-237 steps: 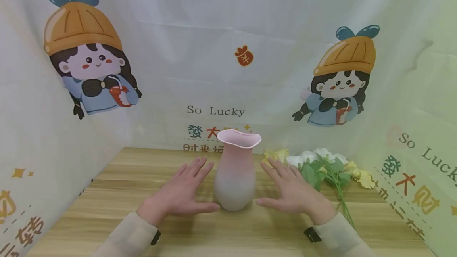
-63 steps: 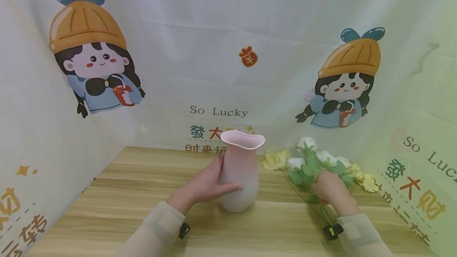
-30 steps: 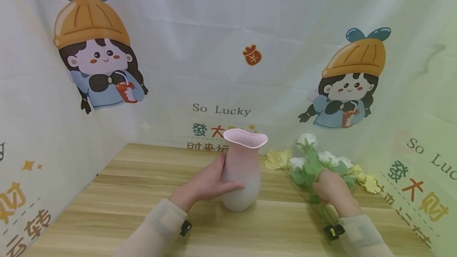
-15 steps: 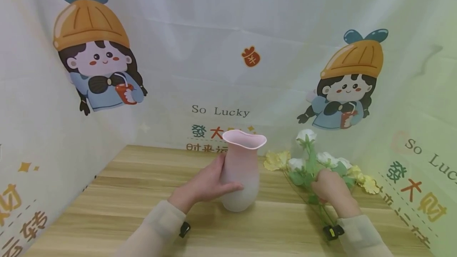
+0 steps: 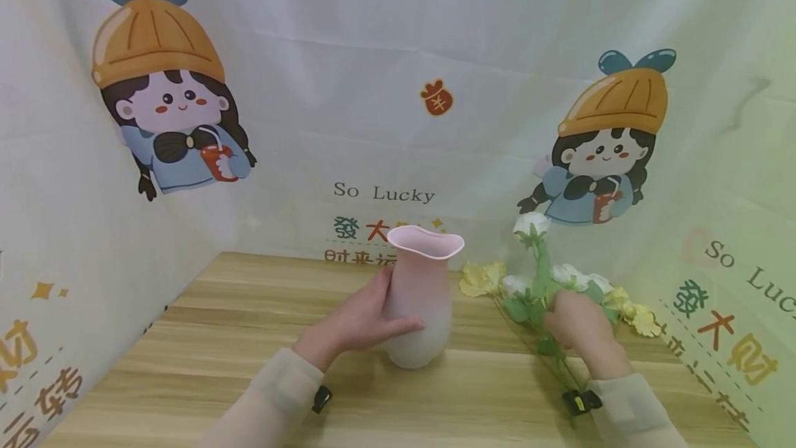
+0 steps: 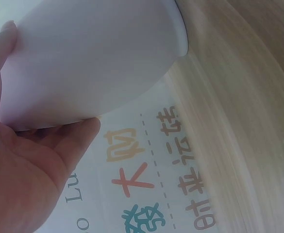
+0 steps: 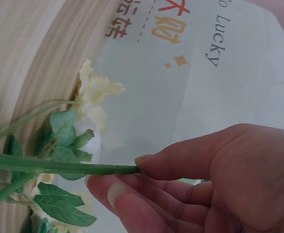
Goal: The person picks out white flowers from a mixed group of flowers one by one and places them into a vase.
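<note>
A pink-to-white vase [image 5: 418, 310] with a wavy rim stands upright on the wooden table. My left hand [image 5: 348, 323] holds it from the left, thumb across the front; in the left wrist view the fingers curl behind the vase [image 6: 88, 58]. To the right, my right hand [image 5: 584, 330] grips a white flower [image 5: 531, 225] whose head rises above the others. Thumb and fingers pinch its green stem [image 7: 74, 167] in the right wrist view. White flowers [image 5: 569, 274] and yellow flowers [image 5: 481, 278] lie around that hand, their stems partly hidden by it.
More yellow flowers [image 5: 640, 316] lie at the table's right edge. A printed cloth backdrop [image 5: 298, 109] encloses the table [image 5: 249, 337] at the back and both sides.
Both hands were spread beside the vase; the left has since taken hold of it and the right has gripped a flower stem. Over the last second, the white flower head has risen slightly.
</note>
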`<move>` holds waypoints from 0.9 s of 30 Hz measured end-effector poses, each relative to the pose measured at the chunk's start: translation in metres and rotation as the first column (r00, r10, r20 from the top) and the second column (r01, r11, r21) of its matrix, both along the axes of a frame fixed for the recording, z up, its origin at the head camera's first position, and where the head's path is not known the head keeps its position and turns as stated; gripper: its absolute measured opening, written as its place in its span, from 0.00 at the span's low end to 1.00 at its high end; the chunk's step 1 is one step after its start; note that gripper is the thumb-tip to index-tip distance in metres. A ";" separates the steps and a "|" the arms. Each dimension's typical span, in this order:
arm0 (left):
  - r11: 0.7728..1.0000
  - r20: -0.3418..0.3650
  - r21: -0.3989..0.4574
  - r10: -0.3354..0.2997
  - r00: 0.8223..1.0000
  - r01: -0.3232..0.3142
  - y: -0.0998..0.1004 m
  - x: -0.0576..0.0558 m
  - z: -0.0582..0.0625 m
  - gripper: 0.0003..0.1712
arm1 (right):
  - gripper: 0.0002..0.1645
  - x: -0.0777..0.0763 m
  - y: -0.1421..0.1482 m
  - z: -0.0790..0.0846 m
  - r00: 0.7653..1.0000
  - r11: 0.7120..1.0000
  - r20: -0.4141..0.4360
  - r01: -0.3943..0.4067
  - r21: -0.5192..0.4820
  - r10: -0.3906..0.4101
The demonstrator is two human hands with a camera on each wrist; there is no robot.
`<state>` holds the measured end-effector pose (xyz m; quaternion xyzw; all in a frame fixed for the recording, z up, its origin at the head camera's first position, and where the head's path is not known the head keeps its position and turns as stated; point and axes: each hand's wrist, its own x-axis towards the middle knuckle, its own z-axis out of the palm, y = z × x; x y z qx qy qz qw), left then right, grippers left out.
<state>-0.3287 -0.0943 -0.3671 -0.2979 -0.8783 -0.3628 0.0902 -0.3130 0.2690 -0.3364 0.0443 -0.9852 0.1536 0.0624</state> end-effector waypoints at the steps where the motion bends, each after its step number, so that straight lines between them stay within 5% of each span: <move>1: 1.000 0.000 -0.001 0.002 1.000 -0.002 0.000 0.000 0.000 0.62 | 0.24 0.000 0.000 0.000 1.000 1.000 -0.008 -0.002 -0.001 0.002; 6: 1.000 -0.003 -0.006 0.006 1.000 -0.006 0.000 -0.001 -0.001 0.62 | 0.22 0.002 0.001 0.005 0.998 1.000 -0.055 -0.014 0.024 0.015; 12: 1.000 -0.008 -0.008 0.006 1.000 -0.006 0.000 -0.002 -0.001 0.62 | 0.09 0.006 0.001 0.013 0.996 0.999 -0.085 -0.011 0.046 0.015; 27: 1.000 0.005 -0.003 -0.002 1.000 0.002 0.000 -0.001 0.001 0.61 | 0.14 0.008 -0.001 0.018 0.961 1.000 -0.274 -0.022 0.008 0.023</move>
